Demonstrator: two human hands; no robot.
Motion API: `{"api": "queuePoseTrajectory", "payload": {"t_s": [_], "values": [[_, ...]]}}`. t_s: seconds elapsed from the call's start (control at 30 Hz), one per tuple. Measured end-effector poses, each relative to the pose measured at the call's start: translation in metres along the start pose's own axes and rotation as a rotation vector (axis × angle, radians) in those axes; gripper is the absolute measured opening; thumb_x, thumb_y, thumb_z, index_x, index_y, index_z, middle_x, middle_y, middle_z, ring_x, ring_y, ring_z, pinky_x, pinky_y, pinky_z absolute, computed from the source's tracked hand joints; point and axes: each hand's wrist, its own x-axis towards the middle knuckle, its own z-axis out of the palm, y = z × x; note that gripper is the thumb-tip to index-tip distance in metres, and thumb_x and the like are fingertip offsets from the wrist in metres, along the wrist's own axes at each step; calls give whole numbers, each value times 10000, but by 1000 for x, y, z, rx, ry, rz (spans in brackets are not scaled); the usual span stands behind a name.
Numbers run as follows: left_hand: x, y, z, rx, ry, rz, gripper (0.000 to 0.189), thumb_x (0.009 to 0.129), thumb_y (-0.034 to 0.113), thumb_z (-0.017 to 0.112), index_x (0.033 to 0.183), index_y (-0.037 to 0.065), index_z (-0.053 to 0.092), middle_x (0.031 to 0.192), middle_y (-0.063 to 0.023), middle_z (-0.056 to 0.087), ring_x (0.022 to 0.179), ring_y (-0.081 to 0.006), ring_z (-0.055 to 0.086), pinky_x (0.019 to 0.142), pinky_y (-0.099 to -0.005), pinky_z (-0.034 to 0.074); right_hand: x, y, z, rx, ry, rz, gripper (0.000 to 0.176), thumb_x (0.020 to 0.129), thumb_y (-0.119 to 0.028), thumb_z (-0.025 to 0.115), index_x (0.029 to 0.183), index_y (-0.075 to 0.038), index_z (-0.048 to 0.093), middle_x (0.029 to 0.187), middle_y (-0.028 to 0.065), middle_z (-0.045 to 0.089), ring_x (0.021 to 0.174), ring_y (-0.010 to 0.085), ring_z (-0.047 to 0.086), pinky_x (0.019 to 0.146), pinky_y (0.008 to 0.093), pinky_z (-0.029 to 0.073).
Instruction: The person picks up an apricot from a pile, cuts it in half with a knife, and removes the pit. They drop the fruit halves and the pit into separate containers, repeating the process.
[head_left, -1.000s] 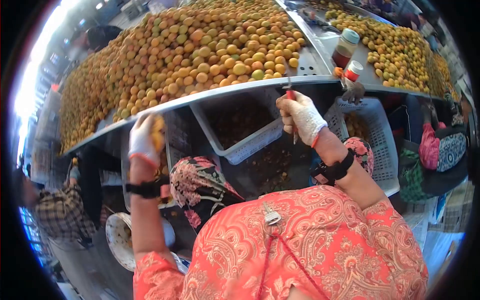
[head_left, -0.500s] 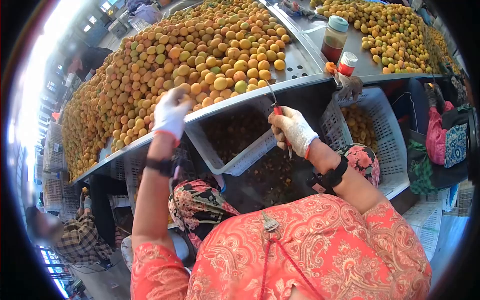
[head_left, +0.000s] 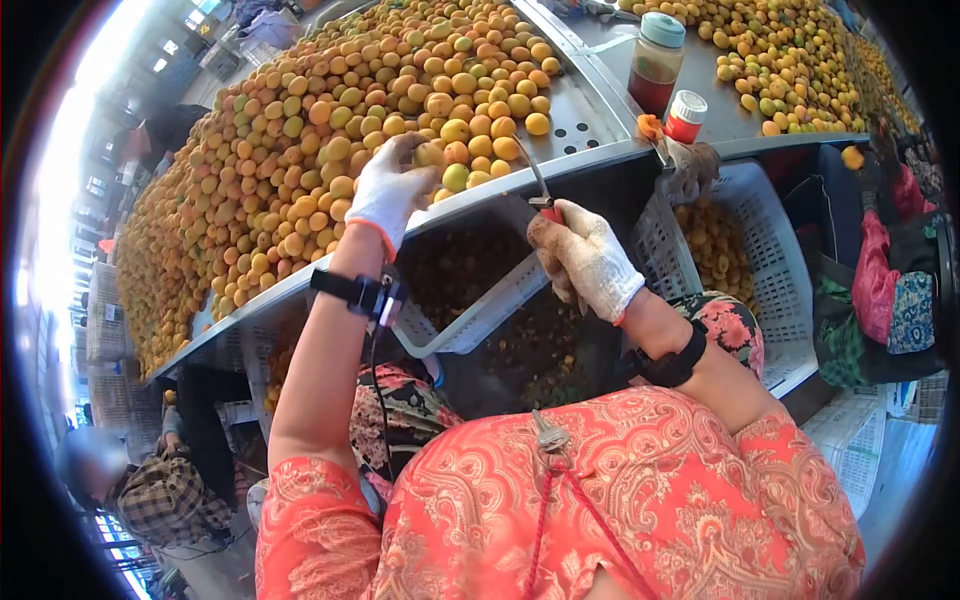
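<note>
My left hand (head_left: 385,190), in a white glove, is at the front edge of the fruit heap with its fingers closed round a yellow-green apricot (head_left: 429,155). My right hand (head_left: 590,258), in a white glove soiled at the fingers, grips a small curved knife (head_left: 540,183) by its red handle. Its thin hooked blade points up and toward the heap. Piled apricots (head_left: 300,150) cover the metal table (head_left: 590,100) beyond my hands. Below the table's edge, between my hands, stands a pale plastic crate (head_left: 470,322) with dark contents.
On the table stand a jar of dark liquid (head_left: 656,65) and a red bottle with a white cap (head_left: 686,116). A dirty glove (head_left: 690,170) hangs over the edge. At right, another crate (head_left: 775,250) holds fruit pieces. A person in a checked shirt (head_left: 170,500) sits at far left.
My left hand has moved right along the heap, and an apricot now shows in its fingers. My right hand still holds the knife at nearly the same spot.
</note>
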Motion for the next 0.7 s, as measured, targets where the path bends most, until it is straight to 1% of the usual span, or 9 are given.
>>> {"api": "queuePoseTrajectory", "payload": {"t_s": [0.03, 0.1, 0.13, 0.23, 0.33, 0.37, 0.47, 0.57, 0.7], "values": [[-19, 13, 1, 1, 3, -1, 416, 823, 45, 659, 1230, 3, 584, 1018, -127, 663, 758, -187, 653, 631, -306, 546, -4, -1, 4, -27, -28, -83, 175, 983, -241, 566, 904, -85, 556, 659, -25, 490, 496, 63, 436, 429, 237, 352], [-56, 33, 2, -520, -136, -25, 442, 836, 26, 664, 1255, -36, 537, 979, -110, 647, 719, -164, 644, 567, -280, 530, -16, -9, 12, -68, -93, -167, 196, 999, -250, 571, 908, -76, 560, 677, -36, 490, 567, 49, 442, 493, 232, 369], [-75, 44, 6, -554, -116, -9, 444, 846, 31, 670, 1259, -43, 525, 946, -105, 639, 702, -168, 634, 569, -295, 532, -21, -8, 16, -71, -98, -166, 196, 999, -250, 571, 908, -76, 560, 677, -36, 490, 567, 49, 442, 493, 232, 369], [-116, 57, 9, -586, -85, -1, 434, 854, 35, 672, 1257, -36, 528, 948, -100, 640, 673, -157, 617, 563, -277, 515, -27, 2, 31, -229, -160, -358, 231, 998, -248, 578, 910, -36, 550, 710, 17, 534, 671, 107, 500, 613, 299, 436], [-142, 63, 8, -661, -52, 15, 418, 858, 30, 657, 1252, -40, 538, 945, -93, 641, 637, -131, 577, 549, -252, 481, -51, -12, 42, -443, -169, -382, 250, 995, -257, 584, 924, -20, 548, 705, 70, 550, 664, 138, 525, 617, 325, 452], [-147, 61, 7, -674, -62, 18, 419, 857, 44, 683, 1244, -31, 540, 935, -81, 635, 648, -115, 573, 542, -238, 468, -54, -13, 44, -506, -174, -423, 266, 993, -266, 583, 944, -7, 550, 711, 143, 582, 668, 213, 587, 627, 358, 465], [-162, 69, 5, -682, -63, 28, 378, 861, 59, 709, 1203, -15, 565, 908, -45, 623, 648, -73, 536, 520, -209, 418, -65, -17, 49, -611, -168, -458, 279, 993, -278, 577, 948, -4, 549, 723, 192, 606, 689, 295, 630, 635, 385, 475], [-171, 78, 5, -703, -62, 13, 370, 857, 62, 714, 1190, -17, 574, 891, -36, 615, 644, -57, 515, 513, -197, 390, -72, -20, 50, -680, -153, -473, 283, 993, -283, 573, 950, -4, 547, 746, 218, 622, 728, 354, 650, 644, 404, 483], [-176, 83, 9, -641, -5, 20, 375, 857, 3, 636, 1223, -42, 570, 885, -31, 594, 590, -40, 449, 500, -175, 342, -82, -22, 52, -621, -150, -485, 282, 989, -286, 576, 945, -10, 545, 733, 212, 622, 725, 367, 655, 632, 414, 484]]}}
